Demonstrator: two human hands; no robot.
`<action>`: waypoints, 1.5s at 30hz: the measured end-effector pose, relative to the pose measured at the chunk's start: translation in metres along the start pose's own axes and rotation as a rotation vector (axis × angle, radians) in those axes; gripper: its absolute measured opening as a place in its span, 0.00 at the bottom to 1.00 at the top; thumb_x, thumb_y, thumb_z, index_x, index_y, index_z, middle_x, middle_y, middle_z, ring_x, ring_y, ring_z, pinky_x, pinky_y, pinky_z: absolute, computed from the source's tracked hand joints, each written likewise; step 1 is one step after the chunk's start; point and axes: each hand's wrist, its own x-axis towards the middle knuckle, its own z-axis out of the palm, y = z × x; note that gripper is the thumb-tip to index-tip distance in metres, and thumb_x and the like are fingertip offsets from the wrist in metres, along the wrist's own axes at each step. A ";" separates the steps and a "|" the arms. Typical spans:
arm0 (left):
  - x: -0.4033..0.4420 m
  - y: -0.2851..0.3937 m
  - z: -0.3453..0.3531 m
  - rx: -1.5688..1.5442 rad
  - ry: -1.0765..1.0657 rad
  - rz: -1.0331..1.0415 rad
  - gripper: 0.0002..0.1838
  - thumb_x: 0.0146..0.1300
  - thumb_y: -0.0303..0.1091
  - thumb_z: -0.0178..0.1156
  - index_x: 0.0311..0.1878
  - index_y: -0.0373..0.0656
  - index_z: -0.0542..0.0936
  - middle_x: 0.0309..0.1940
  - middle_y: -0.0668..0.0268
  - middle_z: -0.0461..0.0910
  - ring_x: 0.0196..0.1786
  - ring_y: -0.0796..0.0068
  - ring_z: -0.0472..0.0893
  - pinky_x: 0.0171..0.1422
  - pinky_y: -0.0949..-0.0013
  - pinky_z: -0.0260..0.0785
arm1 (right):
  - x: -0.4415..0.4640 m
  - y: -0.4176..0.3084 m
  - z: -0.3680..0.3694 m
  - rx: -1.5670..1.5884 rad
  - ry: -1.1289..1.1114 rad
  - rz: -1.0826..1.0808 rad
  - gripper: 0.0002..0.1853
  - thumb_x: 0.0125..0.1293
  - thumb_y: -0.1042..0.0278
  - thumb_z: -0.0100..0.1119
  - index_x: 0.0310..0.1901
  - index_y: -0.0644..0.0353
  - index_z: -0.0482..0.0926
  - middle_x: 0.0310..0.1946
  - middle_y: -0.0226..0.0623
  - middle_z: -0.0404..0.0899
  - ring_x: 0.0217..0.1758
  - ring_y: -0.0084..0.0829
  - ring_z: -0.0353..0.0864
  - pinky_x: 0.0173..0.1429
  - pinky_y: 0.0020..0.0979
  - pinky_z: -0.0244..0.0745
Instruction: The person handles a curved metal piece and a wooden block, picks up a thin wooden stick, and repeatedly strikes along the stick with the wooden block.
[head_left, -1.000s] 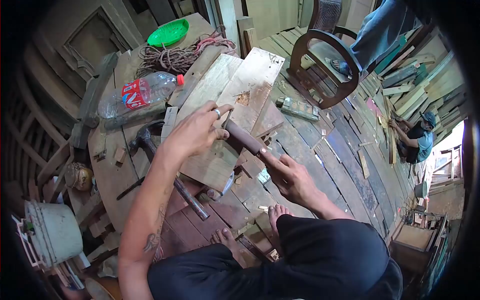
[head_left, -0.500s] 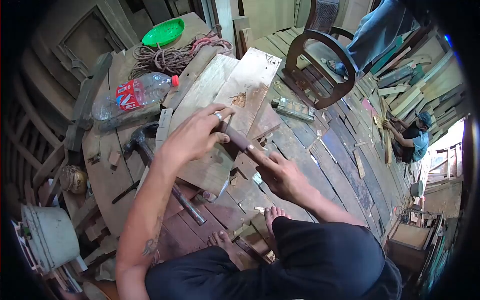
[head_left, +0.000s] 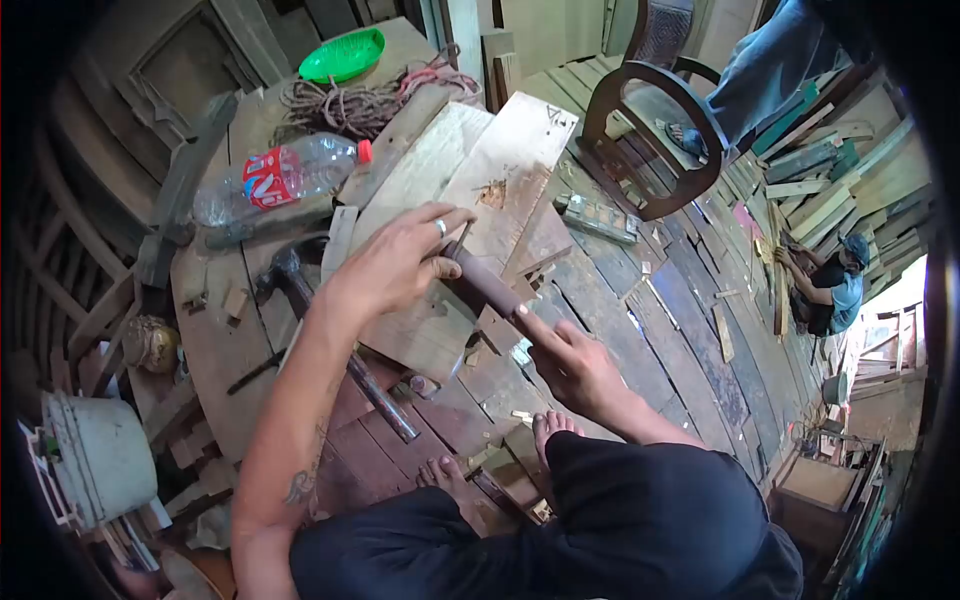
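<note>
A dark brown rounded wooden piece [head_left: 487, 284] slants between my two hands, over the near edge of a pale board [head_left: 425, 315]. My left hand [head_left: 405, 258], with a ring, has its fingers closed on the upper end of this piece, near a thin metal tip. My right hand [head_left: 575, 365] is wrapped round the lower end, forefinger stretched along it. Just beyond lies a light plank [head_left: 520, 140] with a rough gouged patch and pencil marks. A hammer [head_left: 380, 398] rests left of the boards, partly behind my left forearm.
On the left of the bench [head_left: 215, 350] are a plastic bottle [head_left: 310, 168], coiled rope [head_left: 345, 108] and a green basket [head_left: 343, 55]. A dark wooden chair [head_left: 655, 140] stands beyond, near a person's jeans-clad leg [head_left: 765, 75]. Another person [head_left: 835, 285] crouches at right. A white bucket [head_left: 100, 458] sits lower left.
The view has shifted slightly. Both hands keep their hold on the brown piece, with little other visible change.
</note>
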 end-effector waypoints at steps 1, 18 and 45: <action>-0.001 0.004 0.000 -0.016 -0.013 -0.008 0.35 0.63 0.32 0.71 0.74 0.48 0.73 0.69 0.53 0.75 0.69 0.48 0.76 0.73 0.55 0.69 | 0.004 -0.003 0.001 0.006 -0.015 0.015 0.35 0.71 0.72 0.63 0.78 0.40 0.67 0.33 0.44 0.74 0.31 0.48 0.78 0.37 0.46 0.76; 0.001 0.009 -0.006 -0.003 -0.014 -0.026 0.35 0.62 0.31 0.71 0.74 0.49 0.73 0.70 0.55 0.73 0.70 0.49 0.74 0.73 0.54 0.69 | 0.012 -0.004 0.003 0.005 0.053 -0.048 0.36 0.71 0.72 0.64 0.78 0.43 0.66 0.34 0.45 0.75 0.30 0.48 0.79 0.36 0.46 0.76; 0.001 0.010 -0.004 0.006 -0.011 -0.037 0.34 0.59 0.30 0.73 0.71 0.50 0.76 0.72 0.57 0.71 0.74 0.50 0.70 0.77 0.53 0.65 | 0.018 -0.013 0.008 0.016 0.056 -0.044 0.35 0.74 0.69 0.60 0.80 0.43 0.62 0.36 0.47 0.75 0.33 0.53 0.80 0.37 0.49 0.79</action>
